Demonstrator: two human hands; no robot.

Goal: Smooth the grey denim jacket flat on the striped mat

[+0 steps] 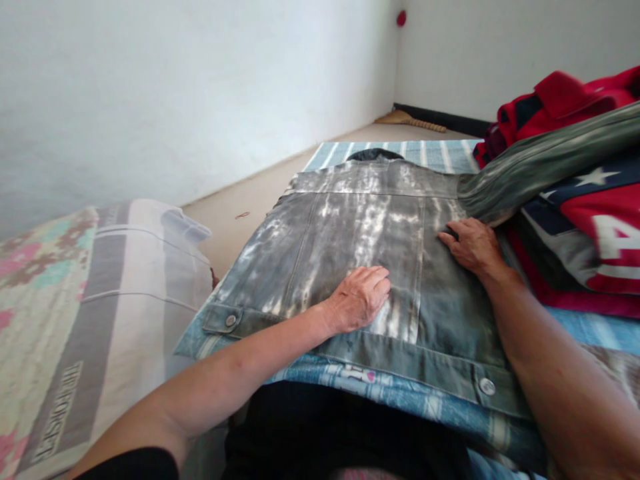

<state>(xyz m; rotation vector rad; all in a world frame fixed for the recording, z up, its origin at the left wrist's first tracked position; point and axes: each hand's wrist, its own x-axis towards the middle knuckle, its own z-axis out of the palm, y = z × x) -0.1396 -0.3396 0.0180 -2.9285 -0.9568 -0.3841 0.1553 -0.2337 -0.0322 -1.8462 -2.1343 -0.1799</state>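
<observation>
Lying on striped blue cloth (435, 157) below white walls (200, 87), gray jacket (363, 223).

A blue cloth with white stripes (440, 155) covers the raised surface in front of me. Directly on it lies a grey-green denim jacket (345, 227) – back up, collar at the far end – and, to its right, a heap of folded clothes (585, 207). On the pale floor (225, 243) beyond, I see a broom (400, 119) by the corner – and a small thin loop (243, 215).
</observation>
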